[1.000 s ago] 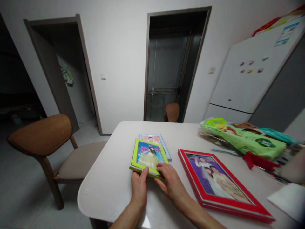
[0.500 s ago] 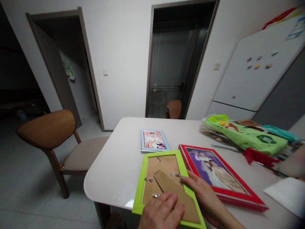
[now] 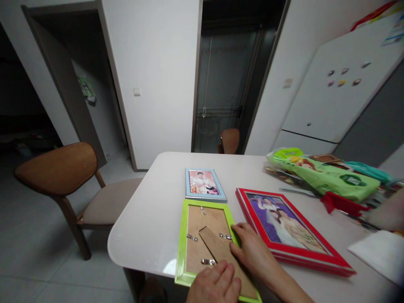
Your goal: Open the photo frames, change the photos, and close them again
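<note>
A green picture frame (image 3: 182, 240) lies face down on the white table (image 3: 151, 219), its brown backing board, metal clips and stand showing. My left hand (image 3: 216, 286) rests on its near edge with the fingers curled against the backing. My right hand (image 3: 252, 252) lies on the frame's right side, fingers flat by a clip. A small blue frame (image 3: 203, 184) with a photo lies just beyond. A large red frame (image 3: 290, 229) with a photo lies to the right.
Green and teal packets (image 3: 325, 176) and a red item (image 3: 339, 203) are piled at the table's right. White paper (image 3: 381, 252) lies at the far right. A wooden chair (image 3: 63, 176) stands to the left, another chair (image 3: 229, 141) beyond the table. A white fridge (image 3: 334, 97) stands at the right.
The green frame was lifted off the blue frame, turned over and laid face down nearer to me. Both hands now rest on its back.
</note>
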Action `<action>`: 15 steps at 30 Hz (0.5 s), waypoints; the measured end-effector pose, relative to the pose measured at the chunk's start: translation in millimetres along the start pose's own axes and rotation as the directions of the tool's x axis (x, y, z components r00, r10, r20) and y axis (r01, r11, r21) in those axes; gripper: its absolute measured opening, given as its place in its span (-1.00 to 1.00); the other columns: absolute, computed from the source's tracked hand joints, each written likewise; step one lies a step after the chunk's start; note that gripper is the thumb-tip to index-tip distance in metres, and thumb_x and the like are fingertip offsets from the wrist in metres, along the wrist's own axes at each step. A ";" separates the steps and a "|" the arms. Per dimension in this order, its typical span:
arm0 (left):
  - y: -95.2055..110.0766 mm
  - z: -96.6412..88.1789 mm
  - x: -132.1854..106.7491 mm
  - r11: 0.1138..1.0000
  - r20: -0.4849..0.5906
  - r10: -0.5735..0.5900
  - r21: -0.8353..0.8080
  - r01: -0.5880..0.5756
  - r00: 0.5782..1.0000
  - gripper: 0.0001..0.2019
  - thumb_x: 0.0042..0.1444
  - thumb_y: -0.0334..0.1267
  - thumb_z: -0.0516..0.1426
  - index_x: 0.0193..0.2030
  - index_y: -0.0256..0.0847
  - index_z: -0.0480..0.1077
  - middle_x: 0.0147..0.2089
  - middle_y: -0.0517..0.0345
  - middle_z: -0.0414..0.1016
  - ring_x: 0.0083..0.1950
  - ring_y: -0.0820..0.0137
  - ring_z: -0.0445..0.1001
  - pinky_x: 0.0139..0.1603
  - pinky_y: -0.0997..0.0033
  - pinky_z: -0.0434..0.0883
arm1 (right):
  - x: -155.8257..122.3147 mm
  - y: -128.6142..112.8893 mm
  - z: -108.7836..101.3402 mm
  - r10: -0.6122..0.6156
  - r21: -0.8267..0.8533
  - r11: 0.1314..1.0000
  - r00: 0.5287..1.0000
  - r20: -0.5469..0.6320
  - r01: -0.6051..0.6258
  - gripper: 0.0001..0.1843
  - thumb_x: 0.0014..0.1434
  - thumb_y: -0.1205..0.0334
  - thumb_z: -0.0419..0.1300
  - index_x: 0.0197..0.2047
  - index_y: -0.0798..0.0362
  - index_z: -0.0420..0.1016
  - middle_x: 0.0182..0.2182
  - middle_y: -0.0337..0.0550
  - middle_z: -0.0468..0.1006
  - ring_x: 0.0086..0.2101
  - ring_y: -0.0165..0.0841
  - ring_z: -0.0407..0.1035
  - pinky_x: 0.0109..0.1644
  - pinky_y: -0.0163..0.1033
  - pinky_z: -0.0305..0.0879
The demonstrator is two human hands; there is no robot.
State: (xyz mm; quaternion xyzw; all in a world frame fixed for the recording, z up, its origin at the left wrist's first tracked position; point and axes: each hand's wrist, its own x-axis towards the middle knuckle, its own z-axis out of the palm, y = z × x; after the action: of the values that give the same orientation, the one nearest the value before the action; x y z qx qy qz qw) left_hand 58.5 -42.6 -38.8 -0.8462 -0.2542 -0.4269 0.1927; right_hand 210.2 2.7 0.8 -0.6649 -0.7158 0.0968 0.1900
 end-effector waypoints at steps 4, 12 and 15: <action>-22.4 -17.5 7.2 0.958 0.287 -0.151 -0.192 0.211 0.946 -0.69 -0.02 -0.18 0.02 -0.14 -0.24 0.30 -0.13 0.05 0.46 -0.14 0.32 0.42 -0.17 0.38 0.41 | 7.4 -2.0 2.4 -0.057 -0.047 0.997 0.998 0.027 0.058 -0.65 -0.09 0.37 -0.03 -0.22 0.16 0.43 -0.13 0.05 0.32 -0.15 -0.28 0.26 -0.07 -0.27 0.13; -72.6 -18.8 -9.9 0.643 0.425 -0.641 -0.157 0.749 0.639 -0.45 -0.14 -0.48 -0.04 0.10 -0.41 0.10 0.18 -0.13 0.07 0.21 0.25 -0.01 0.17 0.15 0.06 | 11.9 -10.7 -3.0 -0.086 -0.093 0.992 0.996 0.000 0.086 -0.74 0.00 0.31 -0.03 -0.33 0.06 0.47 -0.36 -0.04 0.38 -0.33 -0.29 0.28 -0.28 -0.26 0.17; -70.9 -13.9 -15.7 0.610 0.400 -0.663 -0.200 0.767 0.632 -0.42 -0.18 -0.53 -0.06 0.10 -0.41 0.09 0.17 -0.11 0.08 0.20 0.31 0.00 0.19 0.20 0.03 | 10.8 -33.4 0.3 -0.184 -0.041 0.982 0.982 -0.047 0.182 -0.73 0.00 0.31 0.01 -0.23 0.06 0.44 -0.25 -0.01 0.39 -0.22 -0.26 0.23 -0.16 -0.22 0.12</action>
State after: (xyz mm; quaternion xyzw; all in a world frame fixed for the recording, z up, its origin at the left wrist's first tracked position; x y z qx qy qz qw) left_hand -0.3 2.1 -36.1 -0.7428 -0.5181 -0.3791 -0.1898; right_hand 179.0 10.1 15.2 -0.6020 -0.7705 0.0490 0.2038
